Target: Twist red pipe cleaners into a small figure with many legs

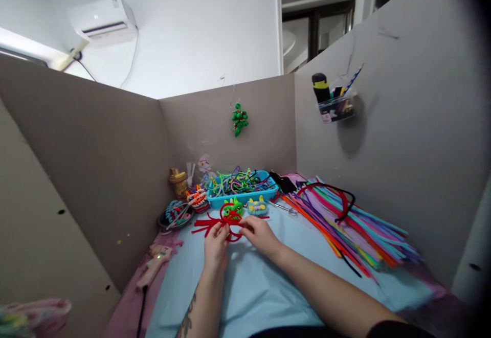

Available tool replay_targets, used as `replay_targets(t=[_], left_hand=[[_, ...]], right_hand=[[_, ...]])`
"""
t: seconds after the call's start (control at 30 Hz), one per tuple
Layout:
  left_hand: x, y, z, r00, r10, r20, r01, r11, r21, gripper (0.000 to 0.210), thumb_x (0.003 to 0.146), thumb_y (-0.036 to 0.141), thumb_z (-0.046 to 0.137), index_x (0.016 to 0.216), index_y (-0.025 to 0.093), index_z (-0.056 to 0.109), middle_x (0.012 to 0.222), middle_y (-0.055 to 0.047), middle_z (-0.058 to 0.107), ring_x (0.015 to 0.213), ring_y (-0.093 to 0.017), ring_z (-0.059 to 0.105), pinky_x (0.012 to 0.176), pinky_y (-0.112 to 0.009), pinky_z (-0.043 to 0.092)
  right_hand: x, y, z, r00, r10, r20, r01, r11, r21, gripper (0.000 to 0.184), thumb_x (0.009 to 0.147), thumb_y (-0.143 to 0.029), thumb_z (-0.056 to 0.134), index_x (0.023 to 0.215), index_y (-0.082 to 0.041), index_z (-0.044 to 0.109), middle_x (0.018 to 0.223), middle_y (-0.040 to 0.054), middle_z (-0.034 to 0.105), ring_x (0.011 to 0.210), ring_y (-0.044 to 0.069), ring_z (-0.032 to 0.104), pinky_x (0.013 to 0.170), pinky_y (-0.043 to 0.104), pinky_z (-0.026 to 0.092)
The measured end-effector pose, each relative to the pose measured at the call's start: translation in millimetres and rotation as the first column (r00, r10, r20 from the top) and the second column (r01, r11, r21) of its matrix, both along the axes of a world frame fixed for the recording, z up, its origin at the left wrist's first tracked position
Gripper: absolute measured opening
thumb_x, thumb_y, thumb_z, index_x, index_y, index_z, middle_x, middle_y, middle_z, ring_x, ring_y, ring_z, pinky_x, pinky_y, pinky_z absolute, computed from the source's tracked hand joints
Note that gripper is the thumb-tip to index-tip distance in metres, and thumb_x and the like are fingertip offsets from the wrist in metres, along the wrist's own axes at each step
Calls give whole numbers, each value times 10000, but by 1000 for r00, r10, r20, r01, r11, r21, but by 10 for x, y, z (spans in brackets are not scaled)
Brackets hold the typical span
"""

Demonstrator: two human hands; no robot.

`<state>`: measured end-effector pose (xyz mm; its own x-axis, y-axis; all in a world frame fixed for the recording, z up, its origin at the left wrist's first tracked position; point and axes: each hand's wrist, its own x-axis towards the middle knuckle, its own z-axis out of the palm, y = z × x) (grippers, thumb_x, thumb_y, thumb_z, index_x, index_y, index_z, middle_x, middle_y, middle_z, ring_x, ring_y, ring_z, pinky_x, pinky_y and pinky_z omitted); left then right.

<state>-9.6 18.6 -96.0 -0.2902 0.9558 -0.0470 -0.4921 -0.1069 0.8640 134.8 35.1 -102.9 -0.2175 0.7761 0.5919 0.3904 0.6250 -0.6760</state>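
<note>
My left hand (217, 241) pinches a bunch of red pipe cleaners (207, 222) whose ends fan out to the left. A loop of the red stems curves up and round between my hands. On the other side my right hand (259, 233) has its thumb and forefinger closed at the right part of the red pipe cleaners; the exact grip is small to see. Just beyond sit a green fuzzy figure (233, 208), partly hidden by the red loop, and a pale blue and yellow fuzzy figure (257, 206).
A blue basket (242, 198) of tangled pipe cleaners stands at the back. Long coloured pipe cleaners (345, 225) lie at right, near scissors (286, 208). A pink glue gun (155, 267) and dark bowl (163, 221) are at left. Grey partitions (230, 159) enclose the table.
</note>
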Motion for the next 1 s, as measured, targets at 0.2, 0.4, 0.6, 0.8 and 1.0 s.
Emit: replay_targets(t=[0.2,0.4,0.6,0.8,1.0], left_hand=[[-16,20,-15,999,33,14,-33,999,-21,496,395,278,835,795,151,571,678,12,602,606,-108,555,548,-212,373],[-27,59,-49,997,68,-40,-69,997,-17,483,419,313,816,813,151,589,680,5,621,598,-111,560,550,-218,379],[-76,118,-144,922,241,-304,-197,966,168,382,497,338,753,786,133,612,666,-39,646,616,-149,586,586,-244,418],[-90,126,-126,924,249,-289,-208,964,165,351,507,290,753,787,132,612,683,-49,652,621,-151,592,576,-238,427],[-96,80,-49,999,-4,34,4,1000,5,383,463,297,806,759,150,611,697,-8,632,590,-104,560,563,-224,423]], right_hand=[[0,-16,-18,995,60,84,-66,996,67,166,746,-113,539,861,-192,629,803,31,644,754,155,581,711,267,443],[21,-49,30,996,63,65,-71,988,140,200,775,-96,499,899,-202,616,849,46,645,798,170,583,735,291,453],[54,-170,181,995,37,-96,-4,947,322,182,799,-87,438,886,-210,540,820,41,593,789,170,548,715,297,448],[90,-288,225,977,189,-95,-126,883,452,94,842,-159,456,855,-230,517,763,24,564,766,164,537,729,318,453],[173,-97,167,872,46,-487,96,960,262,273,906,-333,331,1128,-223,447,987,81,568,832,186,566,753,364,468]])
